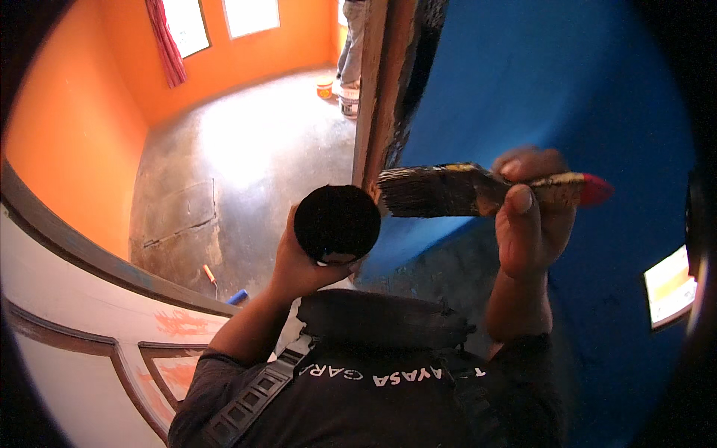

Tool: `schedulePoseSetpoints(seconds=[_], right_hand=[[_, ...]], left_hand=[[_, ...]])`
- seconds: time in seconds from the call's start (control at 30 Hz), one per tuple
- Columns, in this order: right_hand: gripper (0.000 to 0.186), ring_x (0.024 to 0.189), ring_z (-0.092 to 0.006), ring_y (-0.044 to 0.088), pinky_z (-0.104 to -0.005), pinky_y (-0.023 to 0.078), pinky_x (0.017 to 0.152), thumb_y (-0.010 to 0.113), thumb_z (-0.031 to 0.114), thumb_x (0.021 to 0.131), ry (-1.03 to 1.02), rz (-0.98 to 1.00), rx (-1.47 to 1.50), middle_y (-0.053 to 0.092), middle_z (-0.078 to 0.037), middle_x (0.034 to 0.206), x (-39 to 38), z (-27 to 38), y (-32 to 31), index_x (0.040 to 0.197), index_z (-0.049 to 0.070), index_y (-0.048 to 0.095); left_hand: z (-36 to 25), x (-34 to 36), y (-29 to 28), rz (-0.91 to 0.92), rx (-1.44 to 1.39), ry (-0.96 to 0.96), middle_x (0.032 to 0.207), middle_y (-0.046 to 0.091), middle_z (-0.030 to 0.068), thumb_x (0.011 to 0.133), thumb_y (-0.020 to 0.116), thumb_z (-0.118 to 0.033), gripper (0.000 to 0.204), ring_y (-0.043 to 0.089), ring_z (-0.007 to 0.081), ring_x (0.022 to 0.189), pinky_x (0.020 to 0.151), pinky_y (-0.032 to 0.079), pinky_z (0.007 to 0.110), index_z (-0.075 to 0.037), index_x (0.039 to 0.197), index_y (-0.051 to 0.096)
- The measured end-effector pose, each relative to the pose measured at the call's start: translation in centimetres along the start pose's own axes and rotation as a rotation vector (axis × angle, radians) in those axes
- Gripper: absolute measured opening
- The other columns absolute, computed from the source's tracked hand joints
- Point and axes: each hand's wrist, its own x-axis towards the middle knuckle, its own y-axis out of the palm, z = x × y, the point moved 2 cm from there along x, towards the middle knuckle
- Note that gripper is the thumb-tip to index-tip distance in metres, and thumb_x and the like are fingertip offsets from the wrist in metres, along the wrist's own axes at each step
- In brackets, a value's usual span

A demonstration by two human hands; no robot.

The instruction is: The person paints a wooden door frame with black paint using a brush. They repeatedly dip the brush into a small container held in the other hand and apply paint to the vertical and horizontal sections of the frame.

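Observation:
My left hand (296, 263) is wrapped round a round container (337, 222) whose top looks wholly black. Whether that black is paint or a dark inside, I cannot tell. In my right hand (532, 220) a wide paintbrush (429, 191) is pinched by its handle between thumb and fingers. Its dark, paint-caked bristles point left, close to the container's right rim, and the handle ends in a red tip. Just beyond the bristles stands a brown wooden door frame (379, 97), with a ragged dark strip along its right side.
Blue wall (523, 82) fills the right. Through the doorway lies a grey floor (246, 157) between orange walls (82, 134). A person's leg (349, 52) shows by a white bucket (349, 103) and a small orange pail (323, 89). A paint roller (237, 297) lies near a white panelled door (67, 269).

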Motion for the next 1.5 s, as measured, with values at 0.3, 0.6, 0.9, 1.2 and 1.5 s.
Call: schedulePoseSetpoints(seconds=[0.3,0.6,0.9,1.2,1.5], right_hand=[[0.027,0.076,-0.0126,0.055,-0.0253,0.043,0.065,0.077,0.023,0.084,0.195,0.42,-0.253,0.06,-0.006,0.084,2.0,-0.2,8.6,0.092,0.003,0.061],[0.017,0.071,-0.0241,0.064,-0.0337,0.049,0.062,0.076,0.013,0.082,0.099,0.709,-0.59,0.064,-0.008,0.08,1.5,-3.1,12.3,0.082,0.003,0.062],[0.016,0.071,-0.0236,0.065,-0.032,0.05,0.063,0.075,0.012,0.084,0.201,0.675,-0.637,0.064,-0.007,0.08,1.2,-4.5,12.5,0.083,0.003,0.062],[0.021,0.079,-0.009,0.06,-0.0256,0.047,0.068,0.069,0.023,0.093,0.435,0.401,-0.342,0.061,-0.002,0.084,2.1,-4.5,10.5,0.096,0.004,0.06],[0.018,0.062,-0.0032,0.046,-0.0214,0.034,0.055,0.068,0.027,0.093,0.621,0.006,-0.108,0.056,0.005,0.074,0.6,-8.7,7.0,0.097,0.01,0.064]], left_hand=[[0.7,1.2,-1.6,0.024,-0.133,0.102,0.125,0.058,0.0147,0.055,0.092,-0.021,0.096,0.059,0.0251,0.117,0.1,0.046,0.039,-0.004,0.135,0.042],[2.9,1.5,-3.0,0.051,-0.209,0.138,0.122,0.059,0.0145,0.053,0.092,-0.023,0.096,0.06,0.0242,0.115,0.097,0.048,0.037,-0.005,0.134,0.043],[4.1,2.4,-3.0,0.061,-0.195,0.197,0.123,0.059,0.0162,0.054,0.092,-0.023,0.094,0.06,0.0281,0.115,0.098,0.047,0.039,-0.005,0.132,0.044],[4.9,2.9,-3.1,0.108,-0.315,0.145,0.126,0.056,0.0134,0.056,0.092,-0.02,0.095,0.056,0.0228,0.12,0.102,0.043,0.036,-0.004,0.135,0.042],[5.3,3.1,-3.1,0.167,-0.24,0.105,0.132,0.056,0.0152,0.055,0.094,-0.026,0.103,0.054,0.0263,0.125,0.108,0.039,0.041,-0.002,0.137,0.039]])
